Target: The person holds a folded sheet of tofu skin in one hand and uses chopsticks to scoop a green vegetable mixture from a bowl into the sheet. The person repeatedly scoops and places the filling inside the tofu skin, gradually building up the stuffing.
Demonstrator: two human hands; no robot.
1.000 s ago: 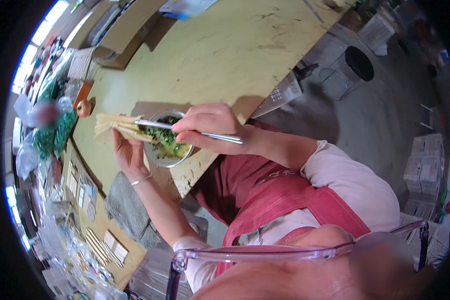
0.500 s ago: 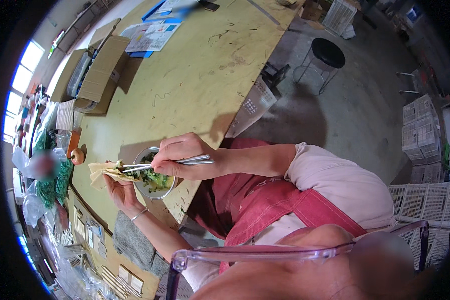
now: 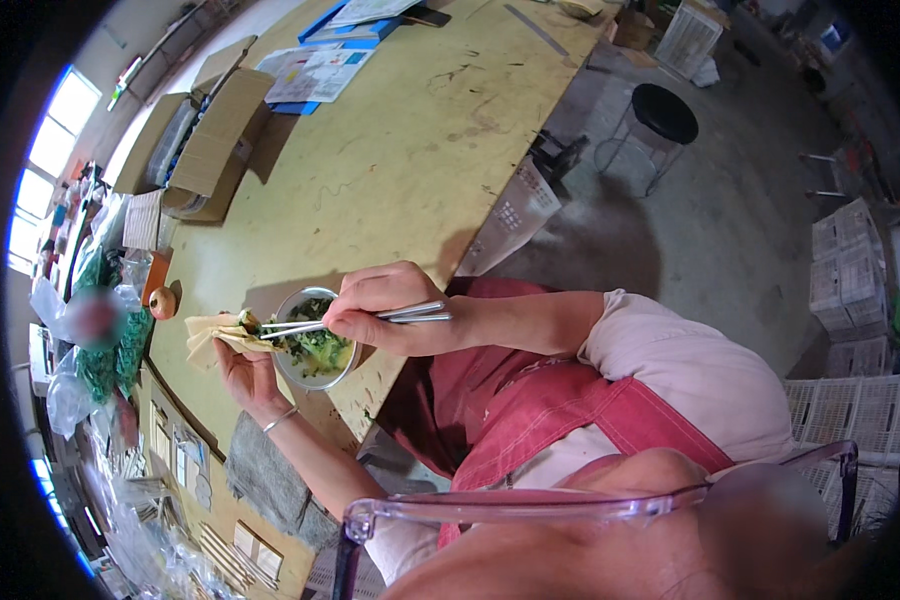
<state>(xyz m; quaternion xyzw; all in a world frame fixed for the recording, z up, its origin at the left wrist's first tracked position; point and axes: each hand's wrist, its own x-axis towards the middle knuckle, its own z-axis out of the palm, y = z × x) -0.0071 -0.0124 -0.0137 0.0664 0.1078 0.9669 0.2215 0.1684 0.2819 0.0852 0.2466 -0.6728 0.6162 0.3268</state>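
Note:
A folded pale flatbread with dark green filling at its edge rests in my left hand, whose fingers are closed round it from below. My right hand grips a pair of metal chopsticks. Their tips reach left to the greens at the open side of the flatbread. Just beneath my right hand and the chopsticks, a round bowl stands on the table, holding chopped leafy greens in yellowish liquid. My fingers hide a part of the bowl's rim.
On the yellow table are an open cardboard box, papers with blue folders and a small round brown object. A grey cloth lies at the near left edge. Beyond the table stand a black stool and stacked white crates.
My right hand and the chopsticks have shifted slightly right, uncovering a little more of the bowl. The left hand still holds the flatbread. The whole view has moved a little.

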